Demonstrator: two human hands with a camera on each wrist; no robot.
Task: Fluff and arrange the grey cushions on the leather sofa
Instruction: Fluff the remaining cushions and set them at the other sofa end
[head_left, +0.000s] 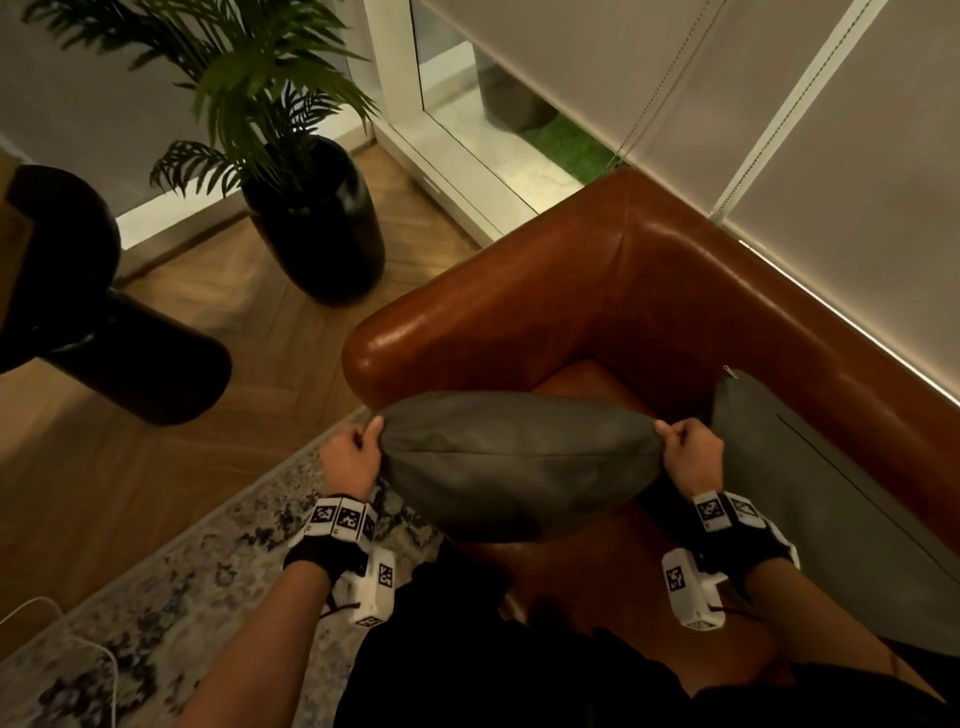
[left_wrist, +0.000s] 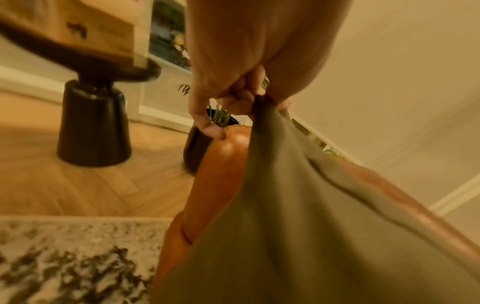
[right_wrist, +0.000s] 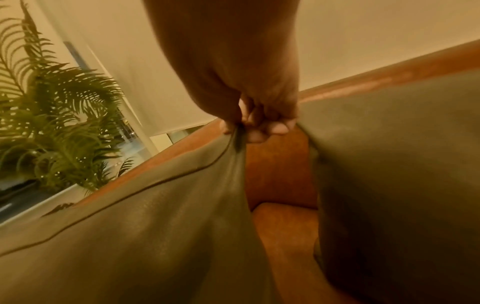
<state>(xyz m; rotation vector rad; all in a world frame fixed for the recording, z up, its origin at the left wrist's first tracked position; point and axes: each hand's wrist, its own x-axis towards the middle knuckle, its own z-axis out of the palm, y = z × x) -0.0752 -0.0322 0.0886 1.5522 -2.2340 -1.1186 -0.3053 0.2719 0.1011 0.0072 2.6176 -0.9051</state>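
While the left hand (head_left: 349, 457) and right hand (head_left: 691, 457) each pinch a corner of the grey cushion (head_left: 514, 462) stretched between them above the sofa (head_left: 597, 291), an even shake would plump it best.

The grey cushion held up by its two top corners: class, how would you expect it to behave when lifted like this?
Probably soft: the grey cushion bulges in the middle and sags between the left hand and right hand. Likely light, since pinched corners alone hold it up. Its cover looks smooth and may slip, as the fabric bunches at the fingers.
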